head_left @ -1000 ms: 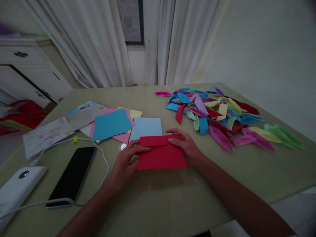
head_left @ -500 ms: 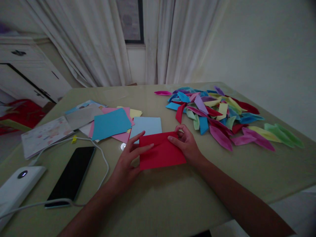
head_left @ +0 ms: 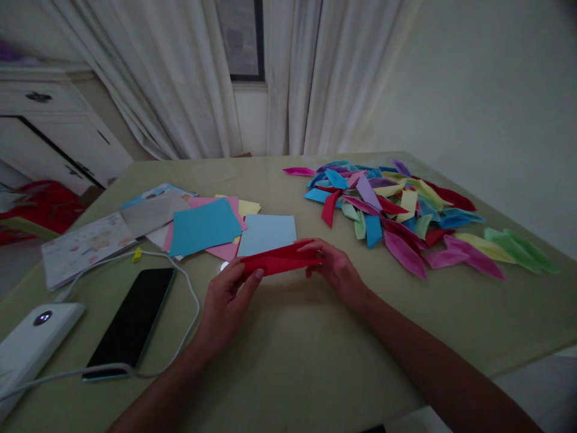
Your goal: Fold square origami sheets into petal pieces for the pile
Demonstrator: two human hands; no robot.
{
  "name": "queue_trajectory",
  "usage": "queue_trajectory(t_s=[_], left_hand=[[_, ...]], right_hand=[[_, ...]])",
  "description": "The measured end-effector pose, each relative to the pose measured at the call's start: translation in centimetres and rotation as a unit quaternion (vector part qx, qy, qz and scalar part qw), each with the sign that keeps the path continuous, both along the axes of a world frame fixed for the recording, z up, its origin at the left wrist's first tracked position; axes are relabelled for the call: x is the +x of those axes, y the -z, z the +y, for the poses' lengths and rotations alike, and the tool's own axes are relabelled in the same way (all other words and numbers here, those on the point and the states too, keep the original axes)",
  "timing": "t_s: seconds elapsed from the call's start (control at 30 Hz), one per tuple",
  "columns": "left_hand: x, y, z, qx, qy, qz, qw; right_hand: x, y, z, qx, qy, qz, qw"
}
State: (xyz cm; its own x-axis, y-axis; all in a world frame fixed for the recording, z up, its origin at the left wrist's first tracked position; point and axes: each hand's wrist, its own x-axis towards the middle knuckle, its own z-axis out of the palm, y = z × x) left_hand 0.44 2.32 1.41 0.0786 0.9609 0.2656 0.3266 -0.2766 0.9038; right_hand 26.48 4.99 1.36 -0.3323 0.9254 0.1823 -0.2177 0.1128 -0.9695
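Note:
Between my two hands a sheet of red paper [head_left: 279, 260] is held above the table, bent or folded into a narrow strip and tilted so that little of its face shows. My left hand [head_left: 232, 294] pinches its left end, thumb on the near side. At the right end, the fingers of my right hand [head_left: 332, 264] close around the paper, partly hiding that end. Just behind it lies a light blue square sheet [head_left: 267, 233]. A teal sheet [head_left: 205, 227] rests on pink paper [head_left: 220, 251] farther left.
Folded colored paper pieces [head_left: 369, 198] form a heap at the right back. Left of my hands are a black phone [head_left: 130, 319], a white power bank [head_left: 33, 337] and a looping white cable [head_left: 192, 294]. A printed booklet [head_left: 88, 246] lies at the table's left edge.
The red paper has gone from a broad, flat face toward me to a narrow folded-looking strip. My left fingers have closed on its left end, and my right hand has shifted its grip.

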Motion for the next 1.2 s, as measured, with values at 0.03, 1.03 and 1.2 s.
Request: queue_trajectory(t_s=[0.03,1.03,1.2], left_hand=[[0.1,0.1,0.0,-0.015,-0.001,-0.015,1.0],[0.5,0.8,-0.5,-0.159,0.021,-0.19,0.969],[0.2,0.9,-0.5,-0.149,0.003,-0.174,0.973]], right_hand=[[0.0,-0.1,0.0,0.013,0.015,-0.018,1.0],[-0.3,-0.7,-0.6,0.069,0.11,-0.088,0.988],[-0.3,-0.6,-0.7,0.065,0.117,-0.114,0.984]])
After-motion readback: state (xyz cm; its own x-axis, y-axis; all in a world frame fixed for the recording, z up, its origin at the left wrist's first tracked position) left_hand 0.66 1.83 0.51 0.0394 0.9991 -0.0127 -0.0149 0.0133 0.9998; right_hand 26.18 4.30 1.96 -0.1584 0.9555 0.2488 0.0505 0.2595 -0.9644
